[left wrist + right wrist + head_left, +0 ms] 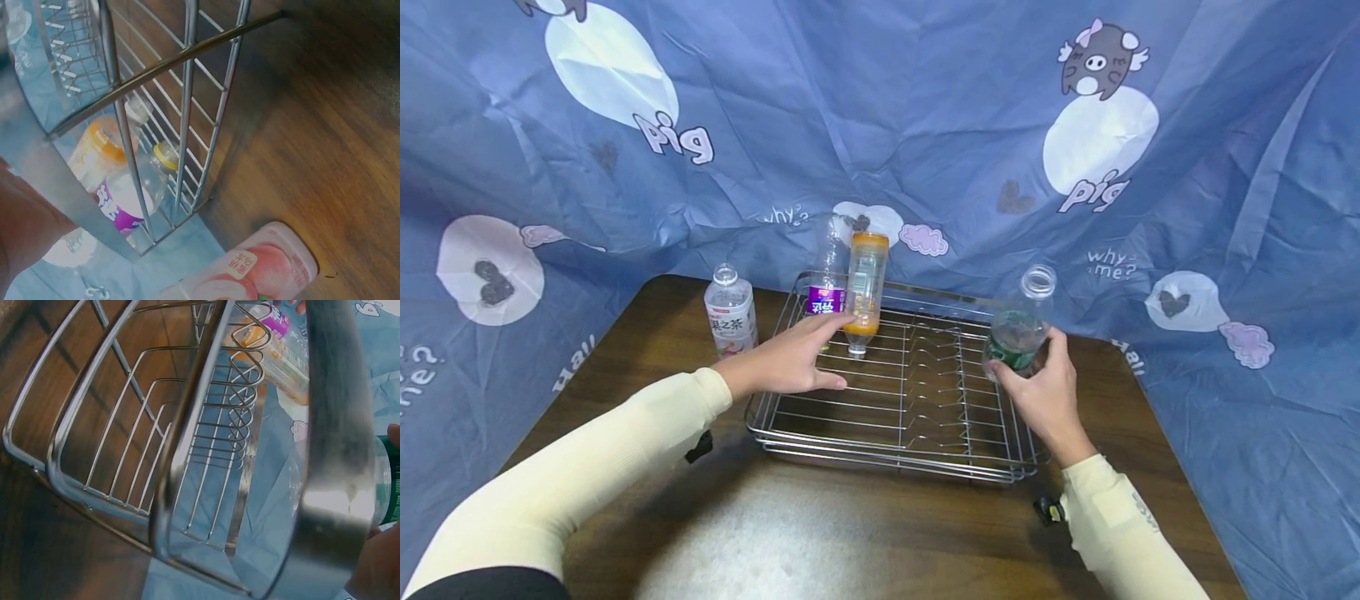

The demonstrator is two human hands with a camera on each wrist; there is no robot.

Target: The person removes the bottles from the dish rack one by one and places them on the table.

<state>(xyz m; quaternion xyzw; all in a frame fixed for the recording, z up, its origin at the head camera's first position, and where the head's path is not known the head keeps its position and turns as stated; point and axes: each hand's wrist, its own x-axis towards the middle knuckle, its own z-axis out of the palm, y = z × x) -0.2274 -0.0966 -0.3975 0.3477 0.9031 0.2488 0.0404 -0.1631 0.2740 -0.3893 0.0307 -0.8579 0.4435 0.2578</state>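
Observation:
My right hand [1051, 400] grips a clear bottle with a green label [1017, 337] over the right end of the wire dish rack [880, 457]; its open mouth points up. My left hand [790, 358] reaches over the rack's left side, its fingers extended and thumb apart. Its fingertips overlap the lower part of an orange-banded clear bottle [865, 279]; contact is unclear. That bottle stands neck down in the rack. Beside it, a clear bottle with a purple label [826, 298] is also neck down; its yellow cap [165, 156] shows in the left wrist view.
Left of the rack, a clear bottle with a white label [730, 315] stands upright on the brown wooden table [760, 533]. Its peach picture [272, 259] shows in the left wrist view. A blue printed cloth [880, 100] hangs behind the table.

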